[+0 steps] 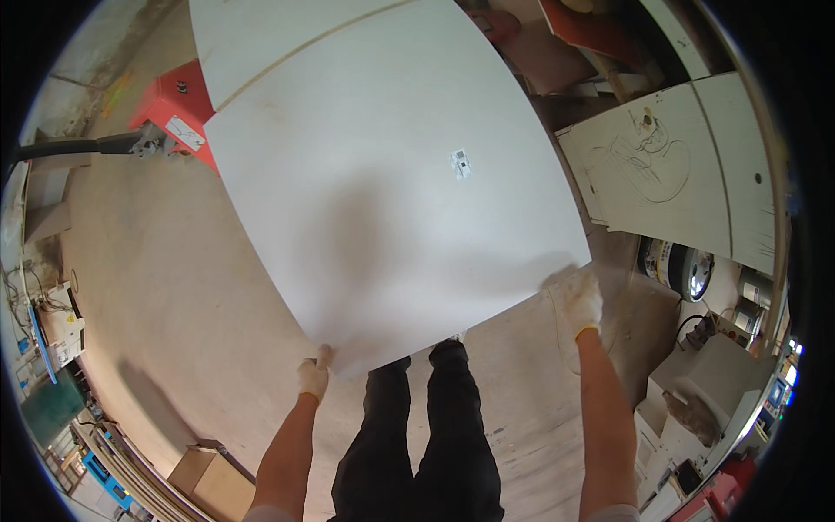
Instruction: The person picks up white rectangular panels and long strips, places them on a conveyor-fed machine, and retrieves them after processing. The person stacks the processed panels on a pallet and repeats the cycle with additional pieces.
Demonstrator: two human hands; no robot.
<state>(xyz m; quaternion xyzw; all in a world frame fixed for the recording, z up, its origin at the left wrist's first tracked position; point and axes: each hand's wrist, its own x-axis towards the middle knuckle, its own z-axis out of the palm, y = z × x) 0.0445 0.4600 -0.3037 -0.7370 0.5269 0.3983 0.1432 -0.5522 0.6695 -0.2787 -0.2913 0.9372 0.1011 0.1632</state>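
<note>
1. Left hand (314,374), gloved, at 7 to 8 o'clock: thumb laid along the near-left corner of our white board (391,209), the grip seemingly closed on it; we cannot see the fingers beneath.
2. Right hand (583,300), gloved, between 3 and 4 o'clock: apparently clasping the near-right corner; finger detail blurs against the pale edge.
3. White board, across the middle and up towards 12: it lies ahead of both hands, its side edges slanting from our near edge towards 11 o'clock. We judge that line the long axis, though the wide lens leaves doubt. Neither hand is nearer; each has one corner.
4. Tan strip (300,61), towards 11 o'clock: along the board's far edge, more white surface beyond.
5. Label (461,164), 1 o'clock: small, with a dark square code; we cannot read its print.
6. Red machine (165,97), 10 o'clock: pale plate, print unreadable to us.
7. Cream panel (696,165), 2 o'clock: loose hand-drawn lines; we make out no words.
</note>
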